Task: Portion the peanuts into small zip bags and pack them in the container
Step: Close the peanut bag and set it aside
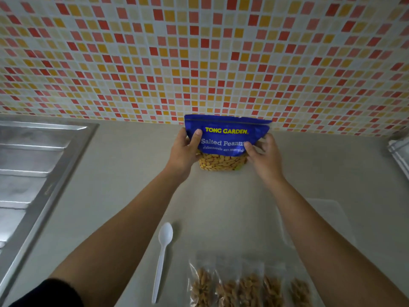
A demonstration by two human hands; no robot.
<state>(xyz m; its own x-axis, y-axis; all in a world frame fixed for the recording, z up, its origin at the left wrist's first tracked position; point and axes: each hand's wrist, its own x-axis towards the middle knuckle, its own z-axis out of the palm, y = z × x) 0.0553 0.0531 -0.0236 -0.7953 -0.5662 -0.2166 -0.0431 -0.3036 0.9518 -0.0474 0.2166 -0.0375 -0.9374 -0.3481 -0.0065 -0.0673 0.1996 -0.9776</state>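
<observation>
A blue bag of salted peanuts [223,135] stands upright on the counter against the tiled wall, its clear lower part showing nuts. My left hand [184,152] grips its left side, thumb across the front. My right hand [263,156] grips its right side, thumb on the front. Several small zip bags [247,284] filled with peanuts lie in a row at the near edge. A white plastic spoon [162,258] lies left of them. A clear container [327,220] sits to the right, partly hidden behind my right forearm.
A steel sink drainboard [33,173] fills the left side. The beige counter [124,165] runs back to a mosaic tile wall [199,52]. A shiny object [398,154] sits at the far right edge.
</observation>
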